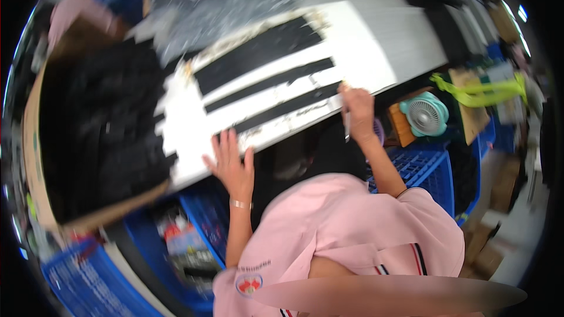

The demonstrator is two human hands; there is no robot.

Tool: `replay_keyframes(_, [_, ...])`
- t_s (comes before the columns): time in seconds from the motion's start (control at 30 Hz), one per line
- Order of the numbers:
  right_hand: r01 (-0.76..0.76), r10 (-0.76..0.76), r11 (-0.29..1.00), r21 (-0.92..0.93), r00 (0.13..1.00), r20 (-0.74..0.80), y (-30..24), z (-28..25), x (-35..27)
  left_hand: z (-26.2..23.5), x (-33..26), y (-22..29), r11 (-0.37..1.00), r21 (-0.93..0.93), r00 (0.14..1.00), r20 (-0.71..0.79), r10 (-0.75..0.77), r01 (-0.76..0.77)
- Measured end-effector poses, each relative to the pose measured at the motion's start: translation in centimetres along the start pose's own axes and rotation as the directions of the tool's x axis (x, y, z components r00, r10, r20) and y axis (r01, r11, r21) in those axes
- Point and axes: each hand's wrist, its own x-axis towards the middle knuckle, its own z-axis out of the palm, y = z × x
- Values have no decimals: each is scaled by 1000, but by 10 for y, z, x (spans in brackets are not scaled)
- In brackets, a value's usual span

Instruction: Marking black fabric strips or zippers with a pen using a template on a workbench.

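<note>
A white board [364, 53] lies on the worktable, with black fabric-like strips laid across it. Nearest me is a narrow black strip [288, 107]; beyond it lie another narrow strip [270, 85] and a wide black piece [258, 53]. My left hand [230, 164] rests flat with its fingers spread, the fingertips at the left end of the nearest strip. At that strip's right end my right hand [357, 108] is closed around a slim silvery tool [347, 128], whose end pokes out below the fingers. Blur hides the tool's exact kind.
A cardboard box [35, 158] full of black material stands at the left. Clear plastic sheeting [223, 0] covers the table's far side. To the right are a turquoise fan [424, 114] and a blue basket [437, 170]. Blue crates [94, 282] stand below left.
</note>
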Motion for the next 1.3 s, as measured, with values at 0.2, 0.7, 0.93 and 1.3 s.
replay_keyframes(0.2, [-85,95,991,-107,990,101,-4,-7,-4,1,2,3,994,42,994,-45,102,-100])
replay_keyframes(0.7, [-397,301,775,493,916,264,-100,23,62,5,2,-4,995,24,993,-74,94,-93])
replay_keyframes(0.93, [-685,291,245,686,727,622,-152,54,84,-1,12,5,995,-60,988,-132,74,-82])
replay_keyframes(1.3, [-521,139,478,707,840,525,-174,94,65,-4,5,3,994,-101,991,-133,25,-39])
